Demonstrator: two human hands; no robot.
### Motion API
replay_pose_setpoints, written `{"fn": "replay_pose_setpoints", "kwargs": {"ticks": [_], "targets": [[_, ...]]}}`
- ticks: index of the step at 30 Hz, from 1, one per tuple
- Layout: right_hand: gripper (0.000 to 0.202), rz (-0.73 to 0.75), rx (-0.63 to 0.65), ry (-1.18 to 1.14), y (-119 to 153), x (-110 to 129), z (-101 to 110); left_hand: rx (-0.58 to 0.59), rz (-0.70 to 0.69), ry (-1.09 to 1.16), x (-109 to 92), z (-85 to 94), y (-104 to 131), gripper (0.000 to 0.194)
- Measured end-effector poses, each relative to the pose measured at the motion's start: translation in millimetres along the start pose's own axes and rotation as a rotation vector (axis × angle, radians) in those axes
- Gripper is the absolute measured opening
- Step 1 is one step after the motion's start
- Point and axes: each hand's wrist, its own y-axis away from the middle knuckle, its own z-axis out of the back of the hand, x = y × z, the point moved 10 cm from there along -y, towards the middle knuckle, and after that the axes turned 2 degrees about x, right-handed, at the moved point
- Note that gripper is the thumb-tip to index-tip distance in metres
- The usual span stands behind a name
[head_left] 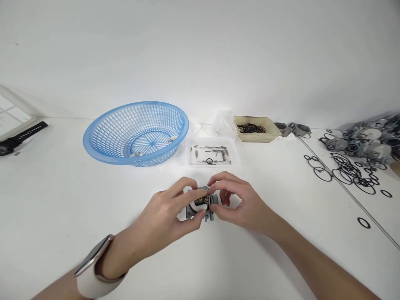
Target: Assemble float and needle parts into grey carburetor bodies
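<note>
Reporting on head view: L hand [170, 208] is partly curled, thumb and index tips a short gap apart, with hold of a grey metal part [203, 201]. Its thumb is at the near edge, index across the top; the other L fingers bend behind, tips partly hidden. R hand [242, 202] is likewise half-closed, thumb and index bracketing the part's R end, w/ contact there; remaining fingers are bent, some clear of it.

Location: part lies on the white table [125, 191], directly betw. both hands, to the R of L palm and L of R palm, at the fingertips. Cavity faces up; a white curved piece [196, 207] and dark inner area show. Exact grip on small inner pcs: cannot tell.

Surroundings: clear tray [236, 160] sits just beyond the hands, w/ small metal pcs and one black ring inside. Blue basket [89, 143] is to its L, a few small light-coloured items in it. Beige tub [265, 137] stands beyond tray, to the R, holding black rings [251, 128]; clear plastic wrap [225, 124] is beside it. Grey castings [368, 139] are piled far R, w/ loose black rings [350, 168] spread nearby. Black-strap watch [25, 135] is at far L; another watch w/ pale strap [96, 281] is on L wrist.
</note>
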Motion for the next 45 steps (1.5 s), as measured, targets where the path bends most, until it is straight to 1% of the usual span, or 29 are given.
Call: {"fn": "replay_pose_setpoints", "kwargs": {"ticks": [3, 6, 9, 14, 16, 19, 20, 21, 24, 28, 34, 39, 45], "targets": [[0.030, 0.101, -0.056, 0.064, 2, 11, 4, 0.010, -0.003, -0.005, -1, -0.6, -1, 0.033], [0.036, 0.167, -0.059, 0.133, 4, 19, 2, 0.035, 0.017, 0.000, 1, -2.9, -1, 0.030], [0.038, 0.185, -0.038, 0.156, 5, 22, -1, 0.058, 0.046, 0.017, 4, -4.8, -1, 0.030], [0.035, 0.194, -0.046, 0.153, 6, 24, -3, 0.093, 0.054, 0.025, 4, -4.2, -3, 0.031], [0.034, 0.195, -0.044, 0.155, 6, 24, -4, 0.103, 0.064, 0.018, 4, -4.7, -4, 0.036], [0.033, 0.196, -0.043, 0.170, 8, 24, -4, 0.131, 0.087, -0.023, 8, -9.9, -5, 0.056], [0.033, 0.199, -0.043, 0.178, 8, 25, -4, 0.146, 0.084, -0.049, 9, -12.6, -5, 0.059], [0.033, 0.205, -0.041, 0.187, 9, 26, -4, 0.159, 0.074, -0.077, 9, -15.1, -4, 0.059], [0.038, 0.242, -0.028, 0.216, 11, 31, -6, 0.175, 0.032, -0.148, 8, -18.9, -3, 0.047], [0.039, 0.291, -0.030, 0.278, 14, 38, -9, 0.178, 0.012, -0.191, 6, -18.5, -1, 0.043], [0.042, 0.370, -0.025, 0.377, 18, 45, -15, 0.179, -0.032, -0.218, 0, -19.4, -1, 0.041], [0.040, 0.398, -0.035, 0.440, 20, 47, -16, 0.172, -0.072, -0.224, -4, -19.3, -1, 0.043], [0.038, 0.402, -0.026, 0.467, 20, 50, -18, 0.167, -0.043, -0.210, -2, -19.6, -1, 0.043]]}}
